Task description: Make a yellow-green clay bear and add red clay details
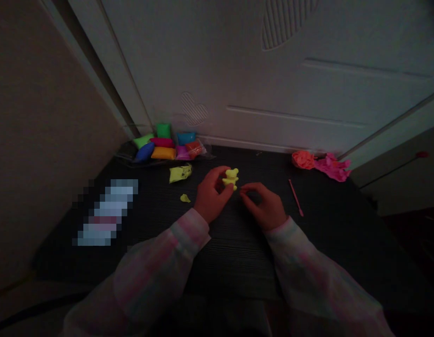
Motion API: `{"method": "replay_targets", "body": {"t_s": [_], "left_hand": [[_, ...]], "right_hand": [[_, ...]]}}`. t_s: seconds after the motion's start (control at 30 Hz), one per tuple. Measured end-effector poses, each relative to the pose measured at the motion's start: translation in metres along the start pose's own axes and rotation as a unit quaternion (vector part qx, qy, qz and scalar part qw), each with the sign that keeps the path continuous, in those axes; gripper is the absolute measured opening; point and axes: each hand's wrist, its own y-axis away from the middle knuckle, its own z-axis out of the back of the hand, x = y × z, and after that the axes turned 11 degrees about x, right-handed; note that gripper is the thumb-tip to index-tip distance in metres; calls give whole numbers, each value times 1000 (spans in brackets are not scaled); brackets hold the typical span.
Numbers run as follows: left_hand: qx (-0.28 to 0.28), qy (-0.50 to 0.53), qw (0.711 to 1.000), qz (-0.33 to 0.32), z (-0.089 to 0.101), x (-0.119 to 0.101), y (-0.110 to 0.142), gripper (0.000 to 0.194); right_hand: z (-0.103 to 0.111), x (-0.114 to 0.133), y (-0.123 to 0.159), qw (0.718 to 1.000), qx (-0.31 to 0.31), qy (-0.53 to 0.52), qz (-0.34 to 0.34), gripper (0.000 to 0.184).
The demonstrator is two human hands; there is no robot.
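Between the thumb and fingers of my left hand [211, 194] is a small yellow clay bear figure [231, 177], with round ears, a head and stubby limbs. It is held upright just above the dark tabletop. Close by on its right, my right hand [264, 203] has thumb and forefinger pinched together, apart from the figure. Whatever the pinch holds, if anything, is too small to make out. Left of my left hand lie an opened yellow clay packet [180, 173] and a torn yellow scrap [185, 198].
A clear bag [206, 150] of several colourful clay packets lies at the back left. A pixelated, bright rectangular thing [109, 213] is on the left. A thin pink stick [296, 198] lies right, before orange [303, 160] and pink [332, 167] crumpled pieces. A white panel [217, 70] rises behind the dark table [234, 267].
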Motion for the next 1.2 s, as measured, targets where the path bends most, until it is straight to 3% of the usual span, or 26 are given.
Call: {"method": "replay_targets", "body": {"t_s": [0.17,0.33,0.47,0.63,0.73,1.2], "left_hand": [[-35,-25,999,-30,10,7,-5,36],[-27,-17,999,-28,9,6,-4,36],[-15,-19,999,-32,8,4,-3,36],[1,-36,999,-30,6,2,0,36],[30,-57,997,-32,2,1,2,35],[88,-95,990,-60,-6,-1,9,34]], "right_hand": [[-13,-1,-3,990,135,30,5,22],[-14,-2,-3,983,178,54,-3,9],[-6,-2,-3,991,125,51,-3,11],[2,2,-3,997,-55,48,18,13],[3,5,-2,990,-118,59,49,14],[2,4,0,986,-117,102,67,10]]}}
